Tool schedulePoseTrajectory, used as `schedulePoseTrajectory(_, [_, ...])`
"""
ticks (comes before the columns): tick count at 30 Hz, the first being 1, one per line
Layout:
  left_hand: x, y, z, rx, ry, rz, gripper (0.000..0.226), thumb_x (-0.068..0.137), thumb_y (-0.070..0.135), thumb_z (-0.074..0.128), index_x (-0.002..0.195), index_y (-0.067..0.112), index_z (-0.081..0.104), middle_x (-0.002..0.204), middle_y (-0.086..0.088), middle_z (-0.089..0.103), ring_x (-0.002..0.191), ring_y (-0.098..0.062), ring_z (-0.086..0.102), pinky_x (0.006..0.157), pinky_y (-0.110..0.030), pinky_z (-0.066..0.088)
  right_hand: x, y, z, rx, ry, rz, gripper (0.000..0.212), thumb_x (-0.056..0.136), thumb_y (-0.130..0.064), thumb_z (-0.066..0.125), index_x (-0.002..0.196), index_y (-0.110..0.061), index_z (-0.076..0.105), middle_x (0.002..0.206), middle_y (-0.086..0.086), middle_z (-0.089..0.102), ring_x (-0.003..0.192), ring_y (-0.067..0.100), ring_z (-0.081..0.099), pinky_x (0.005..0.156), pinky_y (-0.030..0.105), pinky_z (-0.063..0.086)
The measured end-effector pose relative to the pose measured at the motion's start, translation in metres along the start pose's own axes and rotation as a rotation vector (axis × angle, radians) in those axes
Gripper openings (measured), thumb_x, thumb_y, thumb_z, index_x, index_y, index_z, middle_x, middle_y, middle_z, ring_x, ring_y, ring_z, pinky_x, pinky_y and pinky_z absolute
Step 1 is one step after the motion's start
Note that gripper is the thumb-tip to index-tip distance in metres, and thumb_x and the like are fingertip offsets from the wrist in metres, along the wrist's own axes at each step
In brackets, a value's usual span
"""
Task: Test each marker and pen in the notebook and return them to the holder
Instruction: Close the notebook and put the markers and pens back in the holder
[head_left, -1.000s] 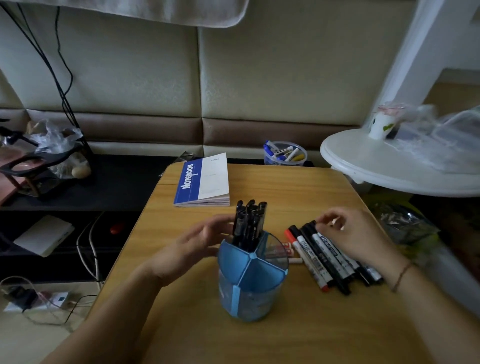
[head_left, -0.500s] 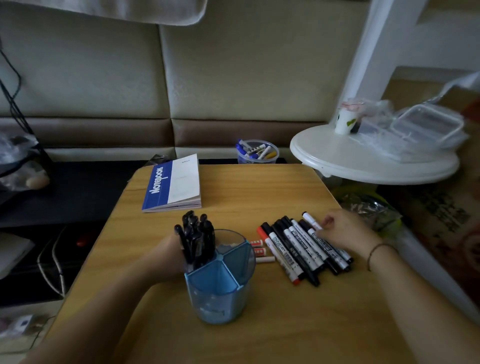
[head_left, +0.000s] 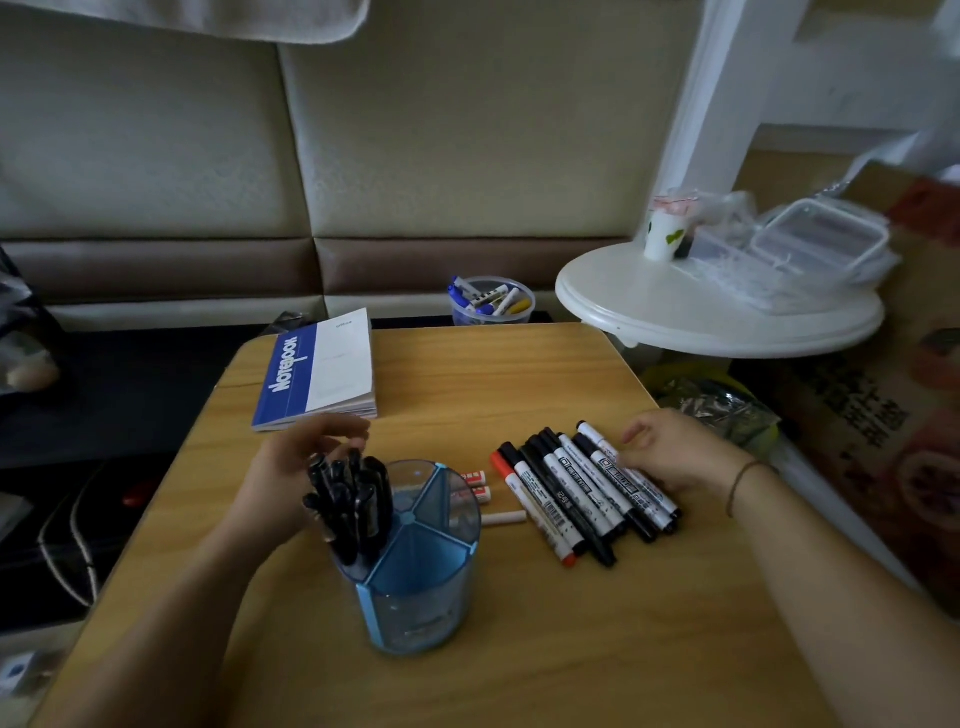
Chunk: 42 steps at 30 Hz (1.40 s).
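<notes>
A blue see-through holder (head_left: 421, 571) stands on the wooden table (head_left: 519, 649), with several black pens (head_left: 350, 499) upright in its left compartment. My left hand (head_left: 291, 478) hovers just behind those pens, fingers spread, holding nothing. Right of the holder lies a row of several markers (head_left: 576, 488), black-capped and one red. My right hand (head_left: 670, 452) rests on the right end of that row, fingers curled over the outermost markers. A closed blue and white notebook (head_left: 319, 364) lies at the table's far left.
Two small erasers (head_left: 475, 486) and a white chalk-like stick (head_left: 504, 518) lie between holder and markers. A plastic tub of markers (head_left: 491, 301) sits beyond the table's far edge. A round white side table (head_left: 675, 317) with plastic boxes stands at the right.
The view has swung to the right and down. My left hand lifted from beside the holder to behind the pen tips. My right hand stays on the markers' right end.
</notes>
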<state>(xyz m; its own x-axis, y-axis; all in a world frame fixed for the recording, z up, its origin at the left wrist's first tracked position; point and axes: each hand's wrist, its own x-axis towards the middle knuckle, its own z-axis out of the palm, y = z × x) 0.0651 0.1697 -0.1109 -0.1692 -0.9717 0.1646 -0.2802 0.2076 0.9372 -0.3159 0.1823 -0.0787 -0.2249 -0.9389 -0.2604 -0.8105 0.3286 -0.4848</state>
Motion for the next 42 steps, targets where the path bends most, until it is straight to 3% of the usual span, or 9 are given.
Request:
schedulePoseTrajectory(7, [0.008,-0.003,0.014,-0.211,0.335,-0.006,0.013,0.093,0.011,0.061,0.103,0.018,0.066,0.095,-0.007,0.068,0.081,-0.018,0.061,0.072,-0.028,0.049,0.012,-0.013,0.004,-0.096,-0.095,0.021,0.009,0.089,-0.023,0.068,0.094,-0.016,0.068,0.087,0.003,0.07,0.083,0.025,0.071,0.07,0.036,0.06])
schedulePoseTrajectory(12, [0.007,-0.016,0.013,-0.163,0.334,-0.012,0.014,0.094,0.011,0.06,0.105,0.017,0.066,0.095,-0.005,0.068,0.08,-0.015,0.063,0.072,-0.026,0.048,0.009,-0.002,0.0,0.043,-0.017,0.002,0.011,0.095,-0.021,0.051,0.09,-0.012,0.051,0.077,0.006,0.057,0.063,0.02,0.053,0.054,0.027,0.04])
schedulePoseTrajectory(15, [0.008,-0.02,0.014,-0.175,0.336,0.0,0.014,0.094,0.009,0.06,0.103,0.018,0.067,0.093,-0.005,0.068,0.077,-0.014,0.062,0.071,-0.026,0.047,0.005,0.002,0.008,-0.074,-0.081,-0.02,0.026,0.092,-0.037,0.06,0.08,-0.016,0.049,0.066,0.0,0.047,0.054,0.015,0.041,0.052,0.027,0.033])
schedulePoseTrajectory(25, [0.006,-0.024,0.013,-0.233,0.339,0.018,0.014,0.094,0.01,0.06,0.103,0.018,0.067,0.091,-0.004,0.067,0.075,-0.013,0.062,0.072,-0.029,0.049,0.005,-0.007,0.008,-0.348,-0.101,-0.09,0.036,0.085,-0.036,0.063,0.061,-0.017,0.045,0.057,-0.002,0.044,0.048,0.014,0.039,0.045,0.024,0.028])
schedulePoseTrajectory(30, [0.004,-0.024,0.011,-0.265,0.352,0.024,0.014,0.094,0.009,0.061,0.101,0.02,0.067,0.09,-0.004,0.067,0.074,-0.014,0.061,0.073,-0.032,0.049,0.002,0.004,-0.006,-0.353,-0.058,-0.148,0.021,0.083,-0.025,0.065,0.072,-0.018,0.049,0.07,-0.002,0.054,0.057,0.012,0.05,0.051,0.024,0.035])
schedulePoseTrajectory(33, [0.004,-0.024,0.011,-0.285,0.362,0.032,0.015,0.094,0.008,0.06,0.101,0.02,0.066,0.09,-0.003,0.066,0.076,-0.015,0.061,0.075,-0.033,0.05,-0.004,0.023,-0.008,-0.233,-0.01,-0.319,0.028,0.083,-0.01,0.065,0.071,-0.03,0.049,0.069,-0.006,0.054,0.058,0.009,0.051,0.054,0.022,0.034])
schedulePoseTrajectory(36, [0.005,-0.026,0.01,-0.292,0.354,0.052,0.015,0.094,0.008,0.059,0.102,0.018,0.066,0.091,-0.005,0.066,0.077,-0.017,0.061,0.075,-0.033,0.05,-0.012,0.039,-0.014,-0.33,0.045,-0.526,0.034,0.084,-0.014,0.07,0.081,-0.043,0.053,0.072,-0.013,0.061,0.068,0.002,0.056,0.057,0.023,0.04])
schedulePoseTrajectory(39, [0.009,-0.034,0.012,-0.228,0.311,0.063,0.017,0.094,0.008,0.06,0.103,0.02,0.067,0.09,-0.002,0.067,0.077,-0.014,0.062,0.073,-0.029,0.05,-0.016,0.038,-0.012,-0.373,0.07,-0.642,0.024,0.081,-0.017,0.075,0.092,-0.036,0.065,0.085,-0.017,0.067,0.079,0.002,0.06,0.067,0.029,0.052])
schedulePoseTrajectory(42, [0.014,-0.044,0.018,-0.076,0.234,0.108,0.02,0.093,0.009,0.062,0.102,0.026,0.068,0.089,0.001,0.069,0.078,-0.014,0.066,0.071,-0.026,0.052,-0.015,0.019,-0.005,-0.15,-0.014,-0.466,0.016,0.083,-0.034,0.072,0.09,-0.021,0.067,0.076,-0.007,0.066,0.065,0.008,0.059,0.06,0.026,0.049])
